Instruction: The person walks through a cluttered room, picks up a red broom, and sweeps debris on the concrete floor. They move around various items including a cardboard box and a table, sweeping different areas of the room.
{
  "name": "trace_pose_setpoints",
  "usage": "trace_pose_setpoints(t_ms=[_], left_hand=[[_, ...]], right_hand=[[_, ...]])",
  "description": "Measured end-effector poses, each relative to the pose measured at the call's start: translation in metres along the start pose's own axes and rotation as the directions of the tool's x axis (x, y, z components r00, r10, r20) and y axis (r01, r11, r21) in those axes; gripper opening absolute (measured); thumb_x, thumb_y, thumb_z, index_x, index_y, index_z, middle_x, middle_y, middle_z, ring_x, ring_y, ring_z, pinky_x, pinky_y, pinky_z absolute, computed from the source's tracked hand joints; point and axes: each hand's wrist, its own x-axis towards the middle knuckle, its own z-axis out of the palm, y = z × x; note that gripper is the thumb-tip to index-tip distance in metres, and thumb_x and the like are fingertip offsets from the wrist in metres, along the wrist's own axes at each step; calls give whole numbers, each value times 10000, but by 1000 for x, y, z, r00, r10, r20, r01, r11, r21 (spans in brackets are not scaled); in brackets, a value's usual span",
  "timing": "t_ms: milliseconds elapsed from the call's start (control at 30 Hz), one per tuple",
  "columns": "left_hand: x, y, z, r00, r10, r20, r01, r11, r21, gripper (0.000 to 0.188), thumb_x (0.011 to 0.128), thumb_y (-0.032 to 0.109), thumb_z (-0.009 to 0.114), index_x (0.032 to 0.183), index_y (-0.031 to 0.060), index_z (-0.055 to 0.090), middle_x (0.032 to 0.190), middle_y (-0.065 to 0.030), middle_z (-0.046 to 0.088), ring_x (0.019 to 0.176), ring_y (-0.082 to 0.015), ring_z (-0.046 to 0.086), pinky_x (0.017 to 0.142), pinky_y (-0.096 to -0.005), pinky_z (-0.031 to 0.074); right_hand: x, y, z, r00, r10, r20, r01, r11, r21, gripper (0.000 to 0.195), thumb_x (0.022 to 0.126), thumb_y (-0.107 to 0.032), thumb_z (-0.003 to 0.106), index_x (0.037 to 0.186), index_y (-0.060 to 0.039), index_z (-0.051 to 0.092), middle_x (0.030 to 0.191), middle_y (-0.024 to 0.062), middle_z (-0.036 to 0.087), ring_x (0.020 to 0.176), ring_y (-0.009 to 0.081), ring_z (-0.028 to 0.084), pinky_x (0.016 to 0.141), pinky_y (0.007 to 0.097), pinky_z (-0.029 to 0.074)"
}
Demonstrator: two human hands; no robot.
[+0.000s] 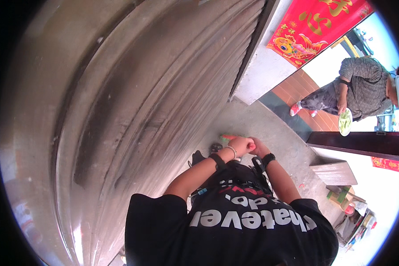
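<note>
My left hand [242, 147] and my right hand [260, 148] meet in front of my waist, touching, with the left partly covering the right. The left fingers look curled. A narrow reddish shape [229, 136] points out to the left beside them; I cannot tell whether it is a finger or a thing. A small green patch [225, 139] shows just under it, too blurred to name. A beaded bracelet [233, 151] and a black band [217, 161] circle my left wrist. Another black band [269, 158] is on my right wrist.
A ribbed metal shutter [146, 109] fills the left side. Right of the concrete floor [279, 133], a person [365, 86] in a doorway carries a plate [345, 128] of green food. Cardboard boxes [342, 198] and a cluttered shelf [354, 229] stand lower right.
</note>
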Motion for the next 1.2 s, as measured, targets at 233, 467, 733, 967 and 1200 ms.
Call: trace_pose_setpoints(t_ms=[233,467,733,967,1200], left_hand=[[-48,62,-35,994,67,85,-37,950,-310,319,886,170,559,1203,143,583,905,-99,664,801,-205,638,741,-329,490],[-146,-18,-39,888,-415,-199,388,908,-160,360,881,252,571,1211,108,560,960,-152,669,870,-240,649,772,-341,501],[-224,-184,86,599,-800,-26,800,600,-35,366,805,298,524,932,-9,677,967,-249,649,923,-374,639,819,-433,487],[-175,-169,72,616,-774,145,770,554,-316,324,809,278,555,940,9,681,1005,-199,669,907,-320,659,735,-405,502],[-50,-46,-1,948,-280,153,220,921,322,437,790,230,577,1187,47,572,1045,-226,639,995,-392,604,838,-459,487]], right_hand=[[-23,-16,-51,990,142,13,-134,955,-265,294,895,-30,457,1166,74,503,938,104,590,745,165,600,656,279,507],[-121,-91,-26,900,434,40,-270,482,833,384,926,-42,394,1237,149,274,780,66,455,569,127,492,503,215,483],[-330,-137,58,981,177,83,-159,469,869,459,941,-77,396,1282,175,221,819,68,426,579,114,491,481,224,456],[-416,-138,119,999,-32,18,6,634,773,536,950,-73,351,1366,161,108,854,88,407,642,125,528,505,238,490],[-478,-129,148,987,-146,-62,151,741,654,580,934,-95,352,1394,143,89,807,72,414,595,110,554,464,251,466]])
